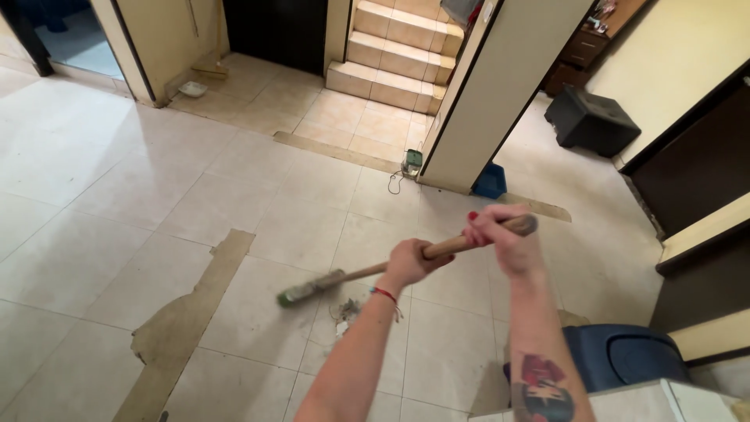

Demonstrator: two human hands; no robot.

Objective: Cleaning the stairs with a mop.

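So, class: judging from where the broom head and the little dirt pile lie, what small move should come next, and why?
Probably a short stroke drawing the long wooden-handled broom toward the small grey debris pile: both hands, left and right, grip the handle, and its head lies just beyond the pile.

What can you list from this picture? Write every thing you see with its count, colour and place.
Broom: one, wooden handle, greenish head, on the floor at centre.
Debris pile: one, grey, beside the broom head.
Floor tiles: many, cream, one strip missing at lower left.
Steps: several, beige, top centre.
Dustpan: one, blue, behind the pillar.
Box: one, black, upper right.
Bin: one, dark blue, lower right.
Left hand: one, red wristband, grip closed on the handle's middle.
Right hand: one, red nails, grip closed near the handle's end.
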